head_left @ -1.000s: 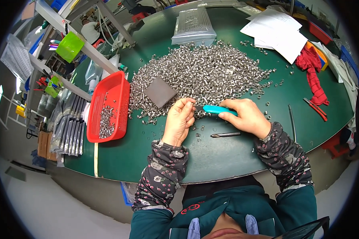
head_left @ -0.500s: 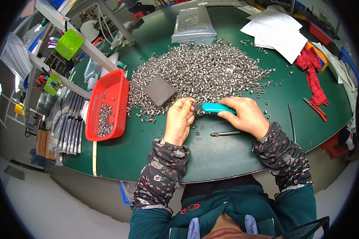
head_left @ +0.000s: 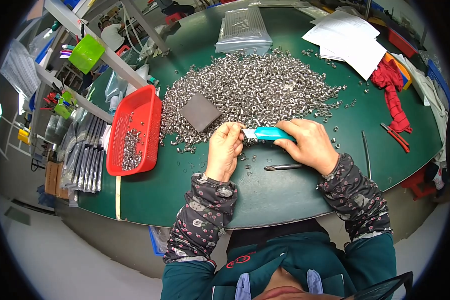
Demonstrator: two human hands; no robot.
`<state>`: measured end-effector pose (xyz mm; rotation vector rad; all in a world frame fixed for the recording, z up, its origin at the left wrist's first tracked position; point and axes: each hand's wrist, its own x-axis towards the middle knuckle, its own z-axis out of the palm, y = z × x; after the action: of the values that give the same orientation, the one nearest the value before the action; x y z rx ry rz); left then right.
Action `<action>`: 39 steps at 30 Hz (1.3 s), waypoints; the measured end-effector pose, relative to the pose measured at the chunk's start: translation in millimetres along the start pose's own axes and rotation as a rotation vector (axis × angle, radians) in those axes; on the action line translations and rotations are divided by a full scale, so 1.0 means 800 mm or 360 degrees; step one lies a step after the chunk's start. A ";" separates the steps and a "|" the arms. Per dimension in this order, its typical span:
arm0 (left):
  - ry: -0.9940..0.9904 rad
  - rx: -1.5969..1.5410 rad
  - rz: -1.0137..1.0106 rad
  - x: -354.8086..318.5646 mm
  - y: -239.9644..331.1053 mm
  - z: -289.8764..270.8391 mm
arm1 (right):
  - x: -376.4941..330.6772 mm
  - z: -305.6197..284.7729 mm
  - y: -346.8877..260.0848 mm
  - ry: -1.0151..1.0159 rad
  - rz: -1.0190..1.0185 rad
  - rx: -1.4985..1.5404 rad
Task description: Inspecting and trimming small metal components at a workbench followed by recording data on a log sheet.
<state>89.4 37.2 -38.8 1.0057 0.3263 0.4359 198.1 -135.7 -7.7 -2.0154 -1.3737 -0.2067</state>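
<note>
One teal knife [head_left: 274, 133] is clasped in the right hand [head_left: 307, 142], over the tabletop [head_left: 270, 202] at the heap of metal rings [head_left: 250, 90]; its blade [head_left: 249, 133] points to the left hand [head_left: 225, 149], which pinches a small piece [head_left: 242, 127] I can barely make out. Light, steady pressure serves best, fingertips clear of the blade.

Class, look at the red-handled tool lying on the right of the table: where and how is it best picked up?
Probably by its red handles, from the near right: they point that way, while the dark tip faces away, and the red cloth lies just beyond.
</note>
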 end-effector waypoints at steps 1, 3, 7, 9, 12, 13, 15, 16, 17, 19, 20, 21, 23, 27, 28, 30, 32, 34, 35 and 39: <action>0.0000 0.0000 -0.0001 0.000 0.000 0.000 | 0.000 0.000 0.000 0.0006 -0.0007 -0.0019; 0.0029 0.0040 0.0014 0.000 0.000 0.001 | 0.000 0.000 0.000 0.0010 -0.0022 -0.0028; 0.0031 0.0069 0.0003 0.000 0.001 0.000 | 0.001 -0.003 0.001 -0.0031 -0.0065 -0.0083; 0.0019 0.0145 -0.0001 -0.001 0.003 0.001 | 0.001 -0.002 0.002 -0.0009 -0.0090 -0.0083; 0.0015 0.0182 0.0003 0.000 0.002 0.001 | 0.001 -0.002 0.003 0.0019 -0.0127 -0.0096; 0.0014 0.0182 0.0002 0.000 0.002 0.001 | 0.001 -0.002 0.003 0.0025 -0.0139 -0.0110; 0.0027 0.0198 0.0001 0.000 0.003 0.001 | 0.002 -0.003 0.002 0.0032 -0.0146 -0.0113; 0.0028 0.0199 0.0000 -0.001 0.003 0.001 | 0.002 -0.003 0.001 0.0038 -0.0154 -0.0117; 0.0029 0.0219 -0.0001 -0.001 0.003 0.001 | 0.002 -0.003 0.001 0.0038 -0.0153 -0.0116; 0.0029 0.0238 -0.0004 -0.002 0.005 0.002 | 0.002 -0.004 0.000 0.0031 -0.0135 -0.0160; 0.0021 0.0247 -0.0015 -0.002 0.006 0.002 | 0.002 -0.004 0.000 0.0030 -0.0133 -0.0159; 0.0014 0.0256 -0.0025 -0.002 0.007 0.002 | 0.002 -0.004 0.001 0.0028 -0.0145 -0.0166; 0.0010 0.0289 -0.0052 -0.001 0.008 0.000 | 0.003 -0.005 0.001 0.0025 -0.0157 -0.0171; -0.0044 0.0350 -0.0142 0.001 0.012 -0.005 | 0.003 -0.005 0.002 0.0039 -0.0214 -0.0183; -0.0042 0.0349 -0.0145 0.001 0.014 -0.007 | 0.003 -0.005 0.003 0.0040 -0.0234 -0.0178; -0.0115 0.0399 -0.0234 0.002 0.017 -0.011 | 0.003 -0.006 0.002 0.0029 -0.0243 -0.0180; -0.0129 0.0416 -0.0263 0.002 0.020 -0.012 | 0.003 -0.007 0.002 0.0018 -0.0253 -0.0183; -0.0156 0.0454 -0.0294 0.003 0.020 -0.013 | 0.003 -0.008 0.002 0.0008 -0.0284 -0.0183; -0.0154 0.0452 -0.0297 0.004 0.021 -0.013 | 0.003 -0.008 0.003 0.0004 -0.0283 -0.0181; -0.0203 0.0483 -0.0356 0.004 0.025 -0.014 | 0.003 -0.011 0.005 0.0005 -0.0374 -0.0237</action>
<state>82.7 56.2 -27.1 1.2709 0.3931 0.1192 204.5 -139.6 -1.5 -1.9669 -1.6350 -0.4279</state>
